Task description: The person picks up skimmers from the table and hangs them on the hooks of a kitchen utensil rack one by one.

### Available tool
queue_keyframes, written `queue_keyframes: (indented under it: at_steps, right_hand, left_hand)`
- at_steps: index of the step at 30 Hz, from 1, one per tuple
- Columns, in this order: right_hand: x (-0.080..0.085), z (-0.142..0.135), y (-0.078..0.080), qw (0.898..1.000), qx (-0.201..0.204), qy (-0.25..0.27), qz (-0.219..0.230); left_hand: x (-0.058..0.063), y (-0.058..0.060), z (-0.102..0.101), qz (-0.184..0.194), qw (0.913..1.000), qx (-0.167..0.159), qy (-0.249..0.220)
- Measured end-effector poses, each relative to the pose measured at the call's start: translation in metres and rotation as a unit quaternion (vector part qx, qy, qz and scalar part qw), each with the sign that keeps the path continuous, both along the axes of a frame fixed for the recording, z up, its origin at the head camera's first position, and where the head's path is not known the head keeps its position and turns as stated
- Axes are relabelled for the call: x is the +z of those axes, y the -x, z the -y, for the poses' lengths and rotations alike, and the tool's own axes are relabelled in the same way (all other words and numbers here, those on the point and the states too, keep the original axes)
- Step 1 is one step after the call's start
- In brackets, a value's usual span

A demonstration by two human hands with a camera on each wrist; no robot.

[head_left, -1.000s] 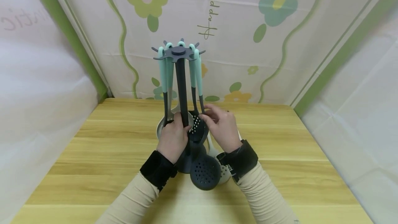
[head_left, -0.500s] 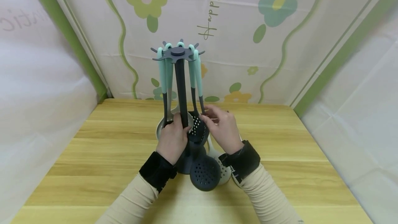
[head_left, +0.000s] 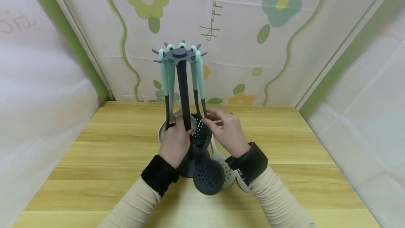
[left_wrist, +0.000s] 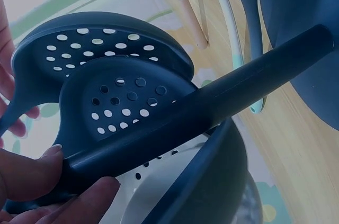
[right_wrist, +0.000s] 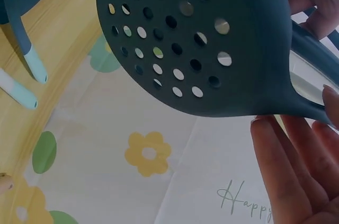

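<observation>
A dark utensil stand (head_left: 182, 90) rises from the table, its spoked top (head_left: 179, 53) hung with several mint-handled utensils. My left hand (head_left: 174, 144) grips the stand's pole (left_wrist: 159, 142) low down, thumb and fingers round it. With thumb and fingers my right hand (head_left: 229, 132) pinches the thin neck of a hanging dark skimmer (right_wrist: 243, 70), whose holed bowl fills much of the right wrist view. Another dark holed utensil (left_wrist: 79, 102) hangs beside it in the left wrist view. A pale ladle (head_left: 162, 131) hangs behind my left hand, partly hidden.
Close to the stand's base lie a dark skimmer (head_left: 209, 185), a pale holed turner (head_left: 218, 156) and a pale utensil (head_left: 243, 185) half hidden by my right wrist. A flowered cloth (head_left: 221, 73) stands behind the wooden table (head_left: 95, 157).
Both hands keep their holds on the pole and the skimmer neck. My right wrist has shifted slightly right and down, showing more of the pale utensil under it.
</observation>
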State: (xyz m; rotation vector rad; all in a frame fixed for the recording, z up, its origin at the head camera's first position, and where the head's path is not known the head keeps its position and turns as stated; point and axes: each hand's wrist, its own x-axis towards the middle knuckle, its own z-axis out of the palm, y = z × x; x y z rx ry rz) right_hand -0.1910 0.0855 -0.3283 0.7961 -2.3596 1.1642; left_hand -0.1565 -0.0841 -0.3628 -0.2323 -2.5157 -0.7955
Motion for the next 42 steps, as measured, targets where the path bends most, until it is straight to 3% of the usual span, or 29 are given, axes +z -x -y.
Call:
queue_keyframes:
  at_steps: [14,22,28,42]
  right_hand:
    - [0.003,-0.014,0.001,0.999,0.009,-0.033,-0.034]
    - [0.0,-0.024,0.003,0.996,-0.001,-0.052,-0.067]
    - [-0.003,-0.032,0.007,0.992,-0.032,-0.092,-0.086]
    - [-0.015,-0.047,0.014,0.985,-0.081,-0.138,-0.063]
  left_hand:
    - [0.002,-0.001,0.0,-0.018,0.9997,-0.007,0.012]
    - [0.002,-0.003,0.001,-0.007,0.9999,-0.007,0.01]
    - [0.002,-0.003,0.001,-0.017,0.9998,-0.008,0.008]
    - [0.001,-0.003,0.002,-0.008,0.9999,-0.011,0.0]
